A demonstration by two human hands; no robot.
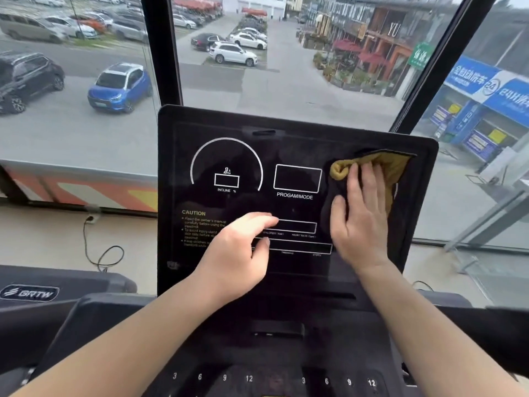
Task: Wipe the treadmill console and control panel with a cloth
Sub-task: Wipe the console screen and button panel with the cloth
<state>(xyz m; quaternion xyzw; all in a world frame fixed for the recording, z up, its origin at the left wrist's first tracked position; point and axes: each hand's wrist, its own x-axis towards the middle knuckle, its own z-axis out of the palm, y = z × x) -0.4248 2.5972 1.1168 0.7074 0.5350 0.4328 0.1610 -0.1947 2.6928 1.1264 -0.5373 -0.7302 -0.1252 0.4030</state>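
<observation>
Both forearms are bare and nearest the lens. My left forearm (128,339) enters from 7 o'clock and my right forearm (423,325) from 5 o'clock. Both reach up over the control panel (272,379), whose printed rows of 3, 6, 9, 12 sit at 6 o'clock in the view.

Right hand (360,222): palm down, fingers straight and close together, pointing toward 12 o'clock, thumb spread out toward 9. It presses flat on the cloth (392,164) and does not grasp it.

Cloth: mustard yellow with a dark reverse. It lies against the face of the console (286,150) at about 3 o'clock, just inside the right bezel. A bunched fold shows at the 10 o'clock side of my fingertips.

Left hand (237,253): back of hand toward the camera, fingers loosely curled and pointing toward 2 o'clock, thumb tucked beneath them. It holds nothing. It sits over the lower readout boxes at about 7 o'clock on the console face. I cannot tell whether the fingertips touch the glass.

The two hands are near each other but apart.

Beyond the console is a window (86,124), with a blue car (120,87) at 10 o'clock. A cable (106,256) lies on the floor at 9 o'clock.
</observation>
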